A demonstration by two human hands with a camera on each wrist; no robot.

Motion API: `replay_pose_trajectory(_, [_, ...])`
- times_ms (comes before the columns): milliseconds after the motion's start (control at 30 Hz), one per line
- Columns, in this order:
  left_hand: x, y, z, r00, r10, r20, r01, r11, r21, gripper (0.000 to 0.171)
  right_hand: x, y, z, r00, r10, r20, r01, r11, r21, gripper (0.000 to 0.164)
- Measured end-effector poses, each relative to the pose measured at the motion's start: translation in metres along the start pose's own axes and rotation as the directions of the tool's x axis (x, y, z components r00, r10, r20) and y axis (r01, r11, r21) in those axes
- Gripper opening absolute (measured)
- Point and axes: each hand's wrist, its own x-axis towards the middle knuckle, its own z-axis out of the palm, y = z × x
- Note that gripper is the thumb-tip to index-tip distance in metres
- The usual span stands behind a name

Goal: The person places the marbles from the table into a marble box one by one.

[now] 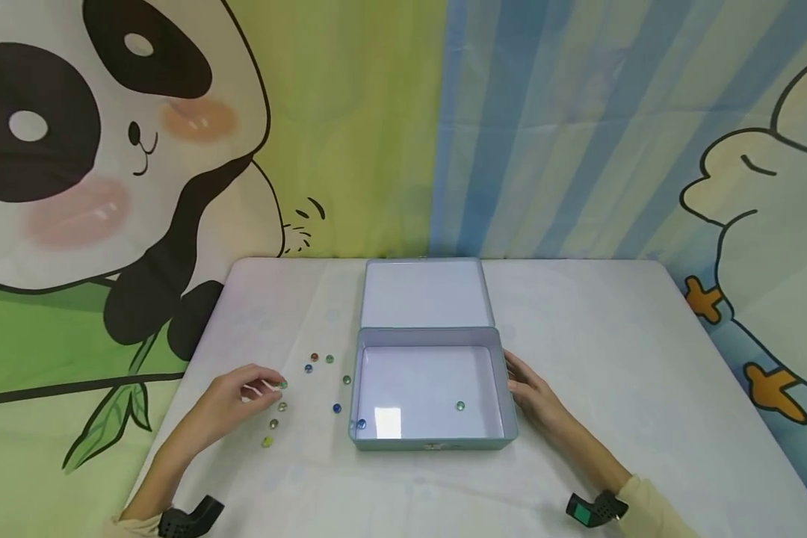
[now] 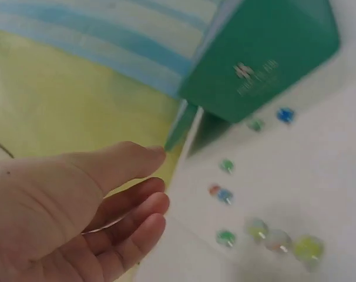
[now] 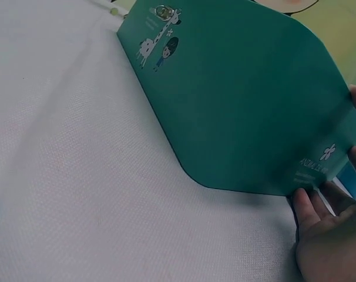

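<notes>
A green tin box with a pale inside stands on the table, its lid tipped back. Inside it lie a greenish marble and a blue marble. My left hand hovers left of the box, fingertips close to a green marble. In the left wrist view its fingers are loosely bent, with nothing between thumb and fingers. My right hand rests against the box's right side; in the right wrist view, fingertips touch the green outer wall.
Between left hand and box lie loose marbles, among them an orange one, a dark blue one and a yellow one. A white cloth covers the table. Behind it hangs a printed curtain with a panda.
</notes>
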Motion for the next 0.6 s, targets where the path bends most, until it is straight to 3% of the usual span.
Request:
replay_pose_trajectory(100, [-0.016, -0.011, 0.007, 0.996, -0.079, -0.043, 0.080, 0.996, 0.030, 0.020, 0.001, 0.000, 0.000, 1.000, -0.010, 0.005, 0.010, 1.000, 0.001, 0.069])
replay_pose_trajectory(200, [-0.026, -0.016, 0.015, 0.990, -0.119, -0.081, 0.125, 0.990, 0.071, 0.017, 0.000, -0.001, 0.000, 1.000, -0.013, 0.006, 0.013, 1.000, -0.009, 0.068])
replay_pose_trajectory(400, [-0.034, -0.021, 0.032, 0.981, -0.173, -0.087, 0.184, 0.974, 0.135, 0.013, -0.004, -0.002, -0.002, 1.000, -0.008, -0.011, 0.008, 1.000, -0.008, 0.068])
replay_pose_trajectory(600, [-0.042, -0.025, 0.039, 0.953, -0.299, -0.053, 0.304, 0.938, 0.168, 0.016, -0.001, -0.001, 0.000, 1.000, -0.018, 0.005, 0.018, 1.000, -0.009, 0.067])
